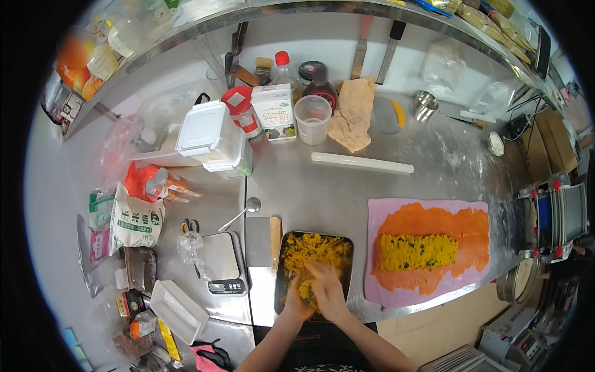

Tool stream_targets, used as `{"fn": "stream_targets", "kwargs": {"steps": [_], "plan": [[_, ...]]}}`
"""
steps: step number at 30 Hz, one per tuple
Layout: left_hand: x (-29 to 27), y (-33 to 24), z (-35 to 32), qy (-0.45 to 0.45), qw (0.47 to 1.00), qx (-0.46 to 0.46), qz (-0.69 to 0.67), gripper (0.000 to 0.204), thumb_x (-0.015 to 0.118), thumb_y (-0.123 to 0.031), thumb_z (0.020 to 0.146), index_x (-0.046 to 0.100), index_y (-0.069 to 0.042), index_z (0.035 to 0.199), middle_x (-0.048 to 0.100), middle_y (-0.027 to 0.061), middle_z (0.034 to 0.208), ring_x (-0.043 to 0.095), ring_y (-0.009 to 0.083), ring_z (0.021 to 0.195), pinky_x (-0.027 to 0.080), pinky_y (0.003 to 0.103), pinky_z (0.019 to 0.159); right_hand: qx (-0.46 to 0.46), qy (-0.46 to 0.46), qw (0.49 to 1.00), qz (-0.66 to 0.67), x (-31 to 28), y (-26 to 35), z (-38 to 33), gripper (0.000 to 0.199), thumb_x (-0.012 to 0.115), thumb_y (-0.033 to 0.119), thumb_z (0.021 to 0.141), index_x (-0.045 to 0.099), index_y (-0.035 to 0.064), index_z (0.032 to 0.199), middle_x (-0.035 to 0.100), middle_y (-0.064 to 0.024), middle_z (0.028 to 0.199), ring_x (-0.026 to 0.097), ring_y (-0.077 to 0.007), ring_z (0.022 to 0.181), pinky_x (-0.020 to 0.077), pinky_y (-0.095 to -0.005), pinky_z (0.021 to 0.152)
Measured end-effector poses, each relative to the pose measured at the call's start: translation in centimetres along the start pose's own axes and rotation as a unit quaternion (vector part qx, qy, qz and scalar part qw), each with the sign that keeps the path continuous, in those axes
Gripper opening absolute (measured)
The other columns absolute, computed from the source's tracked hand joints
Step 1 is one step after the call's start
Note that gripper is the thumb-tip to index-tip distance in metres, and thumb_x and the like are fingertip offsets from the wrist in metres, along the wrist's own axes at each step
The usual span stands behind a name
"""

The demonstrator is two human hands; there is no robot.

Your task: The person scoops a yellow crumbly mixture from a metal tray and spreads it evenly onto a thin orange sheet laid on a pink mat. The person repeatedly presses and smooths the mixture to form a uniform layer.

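Observation:
A dark rectangular tray (349,260) sits at the table's front edge, with crumbly yellow filling (311,247) flecked with dark bits in it. Over its near half, my left hand (297,304) and my right hand (327,291) cup a clump of yellow filling (305,289) between them. The left fingers curl under and round the clump; the right hand presses against it from the other side, its fingers slanting forward. To the right lies a pink sheet (427,207) under a ragged orange dough sheet (403,223), which bears a flat yellow strip (420,251) with dark pieces.
Left of the tray are a wooden-handled scraper (276,242), a spoon (238,215) and a digital scale (220,257). A white rolling pin (362,163) lies behind. Lidded tubs (207,133), a carton (274,111) and a clear plastic cup (312,119) stand along the back.

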State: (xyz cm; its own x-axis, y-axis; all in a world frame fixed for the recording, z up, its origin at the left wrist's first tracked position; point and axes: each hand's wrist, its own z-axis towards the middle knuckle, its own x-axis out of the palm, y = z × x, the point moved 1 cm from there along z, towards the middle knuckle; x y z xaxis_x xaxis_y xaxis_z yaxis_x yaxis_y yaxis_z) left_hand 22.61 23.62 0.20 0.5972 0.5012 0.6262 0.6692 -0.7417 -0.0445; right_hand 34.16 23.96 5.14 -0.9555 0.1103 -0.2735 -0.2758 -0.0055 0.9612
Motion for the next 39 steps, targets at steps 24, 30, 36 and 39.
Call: {"fn": "stream_targets", "kwargs": {"steps": [24,30,36,39], "plan": [[-0.3,0.8,-0.2,0.098,0.993,0.051,0.051,0.069,0.031,-0.062,0.101,0.038,-0.016,0.152,0.042,0.0132,0.153,0.037,0.0287,0.144,0.029,0.048,0.119,-0.169,-0.089,0.93,-0.313,-0.3,5.4,1.1,0.03,0.069,0.026,0.085,0.072,0.0028,0.103,0.071,-0.0126,0.104,0.065,-0.0296,0.105,0.0505,-0.04,0.092],[-1.5,1.5,0.7,0.194,0.979,0.054,0.018,0.064,0.032,-0.056,0.104,0.04,-0.011,0.149,0.047,0.0155,0.148,0.042,0.0276,0.14,0.031,0.046,0.118,-0.268,-0.071,0.941,-0.194,1.8,0.1,-0.7,0.02,0.069,0.021,0.088,0.071,0.0009,0.086,0.07,-0.0105,0.096,0.065,-0.0275,0.078,0.0515,-0.0357,0.074],[2.4,0.2,-0.7,-0.104,0.989,0.038,0.093,0.055,0.03,-0.047,0.108,0.044,-0.008,0.144,0.052,0.0126,0.142,0.047,0.0267,0.136,0.035,0.044,0.115,-0.038,-0.138,0.984,-0.108,2.1,-1.7,-0.1,0.017,0.071,0.017,0.085,0.069,0.0019,0.078,0.065,-0.0104,0.079,0.063,-0.0302,0.075,0.0497,-0.0408,0.066],[3.1,-0.1,-1.5,-0.055,0.989,0.094,0.096,0.063,0.029,-0.055,0.106,0.042,-0.009,0.146,0.05,0.0107,0.145,0.045,0.0267,0.138,0.034,0.045,0.116,0.287,-0.123,0.93,0.193,1.4,-2.0,0.3,0.043,0.047,0.032,0.105,0.073,-0.0008,0.092,0.072,-0.0087,0.096,0.064,-0.0187,0.091,0.0487,-0.0322,0.085]]}}
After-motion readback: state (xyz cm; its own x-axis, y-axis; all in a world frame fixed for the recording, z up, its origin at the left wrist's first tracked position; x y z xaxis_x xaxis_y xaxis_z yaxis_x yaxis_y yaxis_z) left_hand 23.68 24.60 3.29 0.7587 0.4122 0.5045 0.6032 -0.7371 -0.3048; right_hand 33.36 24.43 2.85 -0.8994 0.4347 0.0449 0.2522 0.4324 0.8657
